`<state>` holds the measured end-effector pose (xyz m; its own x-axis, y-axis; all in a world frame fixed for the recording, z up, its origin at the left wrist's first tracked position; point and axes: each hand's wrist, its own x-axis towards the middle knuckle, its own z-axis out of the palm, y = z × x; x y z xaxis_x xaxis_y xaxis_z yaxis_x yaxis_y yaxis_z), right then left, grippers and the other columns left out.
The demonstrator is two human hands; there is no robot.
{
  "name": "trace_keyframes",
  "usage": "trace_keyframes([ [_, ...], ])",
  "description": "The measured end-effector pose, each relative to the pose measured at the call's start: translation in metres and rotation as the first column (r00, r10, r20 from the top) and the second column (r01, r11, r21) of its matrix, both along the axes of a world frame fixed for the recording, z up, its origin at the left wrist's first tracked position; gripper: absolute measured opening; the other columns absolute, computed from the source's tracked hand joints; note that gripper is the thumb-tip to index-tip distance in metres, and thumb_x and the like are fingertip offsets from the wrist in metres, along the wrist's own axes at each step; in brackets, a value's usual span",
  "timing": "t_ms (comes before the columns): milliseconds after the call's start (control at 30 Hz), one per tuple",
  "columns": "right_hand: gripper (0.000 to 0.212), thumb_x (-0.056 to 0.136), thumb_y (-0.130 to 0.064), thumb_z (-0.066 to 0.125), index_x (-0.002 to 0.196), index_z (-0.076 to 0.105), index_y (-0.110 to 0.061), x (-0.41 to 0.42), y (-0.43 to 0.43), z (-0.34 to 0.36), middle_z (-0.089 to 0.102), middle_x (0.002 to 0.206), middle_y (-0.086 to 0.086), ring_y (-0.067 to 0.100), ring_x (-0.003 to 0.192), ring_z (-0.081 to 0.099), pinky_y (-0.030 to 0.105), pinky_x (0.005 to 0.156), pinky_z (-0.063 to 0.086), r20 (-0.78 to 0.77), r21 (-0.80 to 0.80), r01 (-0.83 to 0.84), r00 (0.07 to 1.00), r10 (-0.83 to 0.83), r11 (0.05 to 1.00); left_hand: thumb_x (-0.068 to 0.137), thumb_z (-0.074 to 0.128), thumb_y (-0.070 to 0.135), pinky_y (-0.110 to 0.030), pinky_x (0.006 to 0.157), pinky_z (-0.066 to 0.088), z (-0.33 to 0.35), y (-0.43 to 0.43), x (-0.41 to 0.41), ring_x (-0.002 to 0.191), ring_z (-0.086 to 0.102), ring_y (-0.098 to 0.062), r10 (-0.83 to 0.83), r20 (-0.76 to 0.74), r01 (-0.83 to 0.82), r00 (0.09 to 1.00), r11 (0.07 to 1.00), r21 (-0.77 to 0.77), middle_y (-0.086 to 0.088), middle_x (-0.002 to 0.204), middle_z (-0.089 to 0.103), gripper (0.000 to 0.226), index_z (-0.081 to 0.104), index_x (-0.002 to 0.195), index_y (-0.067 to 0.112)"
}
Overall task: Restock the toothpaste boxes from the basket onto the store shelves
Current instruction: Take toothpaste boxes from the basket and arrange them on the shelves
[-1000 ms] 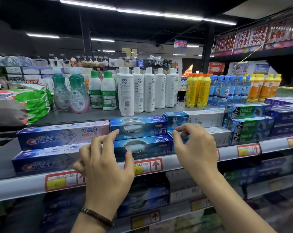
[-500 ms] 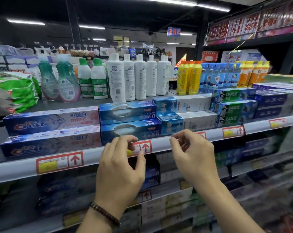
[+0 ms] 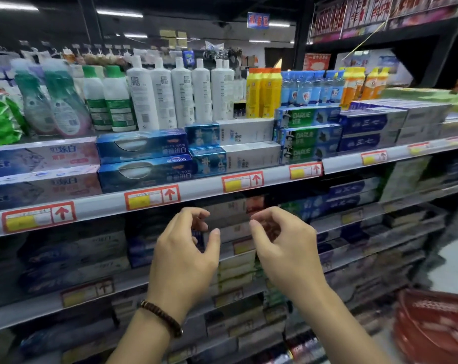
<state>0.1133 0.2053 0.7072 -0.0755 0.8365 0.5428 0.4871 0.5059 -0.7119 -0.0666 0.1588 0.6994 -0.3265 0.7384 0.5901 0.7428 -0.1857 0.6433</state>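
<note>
Store shelf (image 3: 99, 207): DARLIE boxes (image 3: 308, 135) upper right, red basket (image 3: 432, 327) bottom right. Left hand (image 3: 183, 258) and right hand (image 3: 285, 248) loosely curled, empty.

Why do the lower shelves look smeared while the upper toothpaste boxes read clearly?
Head view: likely motion blur smears the lower shelves and red basket; the Darlie boxes are fairly legible; ceiling strip lights glare white; the wide lens bows the shelf rail.

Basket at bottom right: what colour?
The basket is red, with a slatted wall. Head view, the only one, shows it at the lower right corner.
</note>
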Motion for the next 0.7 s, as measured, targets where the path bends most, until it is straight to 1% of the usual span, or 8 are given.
trace_keyframes([
  [133, 0.009, 0.1, -0.033, 0.068, 0.093, 0.073, -0.03, 0.031, -0.009, -0.015, 0.067, 0.078, -0.016, 0.003, 0.078, 0.065, 0.016, 0.065, 0.048, -0.002, -0.03, 0.007, 1.0, -0.007, 1.0, 0.092, 0.072, 0.036, -0.024, 0.068, 0.051, -0.012, -0.003, 0.031, 0.083, 0.057, -0.001, -0.026, -0.015, 0.025, 1.0, 0.999, -0.039, 0.019, 0.094, 0.06, 0.024, 0.057, 0.111, 0.037],
  [300, 0.008, 0.101, -0.033, 0.068, 0.096, 0.073, -0.029, 0.067, -0.016, -0.048, 0.069, 0.083, -0.016, 0.003, 0.081, 0.066, 0.018, 0.068, 0.051, -0.019, -0.092, -0.007, 1.0, 0.005, 0.996, 0.093, 0.073, 0.035, -0.021, 0.068, 0.049, -0.04, -0.005, 0.068, 0.086, 0.057, 0.001, -0.05, -0.045, 0.046, 0.998, 0.994, -0.099, 0.019, 0.096, 0.059, 0.025, 0.057, 0.113, 0.037],
  [400, 0.007, 0.101, -0.032, 0.068, 0.097, 0.073, -0.029, 0.085, -0.02, -0.074, 0.069, 0.084, -0.016, 0.002, 0.082, 0.066, 0.015, 0.069, 0.049, -0.04, -0.142, -0.013, 0.999, 0.007, 0.99, 0.094, 0.071, 0.035, -0.015, 0.069, 0.045, -0.063, -0.005, 0.086, 0.088, 0.056, 0.001, -0.078, -0.046, 0.07, 0.996, 0.986, -0.153, 0.018, 0.098, 0.059, 0.024, 0.057, 0.113, 0.037],
  [500, 0.007, 0.101, -0.033, 0.069, 0.098, 0.074, -0.029, 0.099, -0.024, -0.106, 0.07, 0.087, -0.016, 0.002, 0.084, 0.067, 0.013, 0.07, 0.048, -0.038, -0.198, 0.011, 0.999, -0.019, 0.98, 0.094, 0.071, 0.035, -0.015, 0.069, 0.045, -0.089, -0.005, 0.102, 0.087, 0.057, 0.001, -0.101, -0.029, 0.092, 0.994, 0.972, -0.214, 0.017, 0.097, 0.06, 0.022, 0.056, 0.111, 0.037],
  [567, 0.008, 0.1, -0.033, 0.069, 0.098, 0.075, -0.028, 0.105, -0.028, -0.128, 0.071, 0.088, -0.014, 0.003, 0.084, 0.067, 0.018, 0.071, 0.051, -0.04, -0.237, 0.031, 0.998, -0.042, 0.971, 0.094, 0.071, 0.036, -0.017, 0.069, 0.047, -0.109, -0.005, 0.11, 0.085, 0.057, 0.001, -0.119, -0.016, 0.111, 0.993, 0.961, -0.255, 0.017, 0.096, 0.06, 0.021, 0.057, 0.109, 0.038],
  [633, 0.008, 0.1, -0.033, 0.069, 0.098, 0.074, -0.028, 0.109, -0.03, -0.15, 0.071, 0.088, -0.013, 0.004, 0.082, 0.067, 0.026, 0.074, 0.054, -0.037, -0.275, 0.047, 0.998, -0.06, 0.96, 0.093, 0.071, 0.037, -0.019, 0.071, 0.049, -0.13, -0.002, 0.114, 0.085, 0.058, 0.001, -0.146, -0.001, 0.14, 0.989, 0.947, -0.291, 0.017, 0.097, 0.061, 0.021, 0.058, 0.11, 0.037],
  [700, 0.007, 0.1, -0.034, 0.069, 0.099, 0.074, -0.029, 0.112, -0.033, -0.168, 0.071, 0.089, -0.012, 0.006, 0.082, 0.068, 0.03, 0.074, 0.055, -0.037, -0.315, 0.062, 0.996, -0.077, 0.947, 0.093, 0.071, 0.037, -0.02, 0.071, 0.049, -0.15, 0.003, 0.117, 0.085, 0.059, 0.0, -0.174, 0.006, 0.166, 0.985, 0.929, -0.331, 0.017, 0.097, 0.061, 0.021, 0.058, 0.109, 0.037],
])
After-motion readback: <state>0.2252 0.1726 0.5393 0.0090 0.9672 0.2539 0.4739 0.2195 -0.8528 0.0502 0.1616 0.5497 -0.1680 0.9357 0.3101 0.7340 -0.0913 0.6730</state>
